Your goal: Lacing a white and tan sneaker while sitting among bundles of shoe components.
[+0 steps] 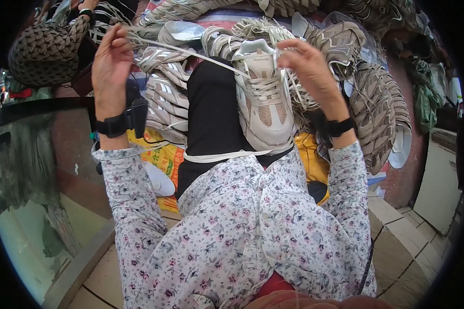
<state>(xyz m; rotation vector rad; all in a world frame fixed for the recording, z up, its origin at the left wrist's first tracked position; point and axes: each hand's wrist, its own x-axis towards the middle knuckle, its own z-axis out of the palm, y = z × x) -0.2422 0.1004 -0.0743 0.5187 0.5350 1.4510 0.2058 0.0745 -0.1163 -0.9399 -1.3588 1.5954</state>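
Note:
A beige and white sneaker rests on my right thigh, toe toward me, its laces crossed over the tongue. Raised at the upper left, my left hand pinches a pale flat shoelace, which runs taut down to the sneaker's upper eyelets. My right hand is lifted just right of the shoe's collar, its thumb and fingers drawn together. Whatever those slightly blurred fingers hold is too small to make out. A white cord lies across my dark-clad lap below the shoe's toe.
Rows of similar sneakers lie left of my leg, with more stacked shoes at the right. A bundle of loose laces sits behind the sneaker. Another person's hand shows at the top left. A glass-sided case stands left.

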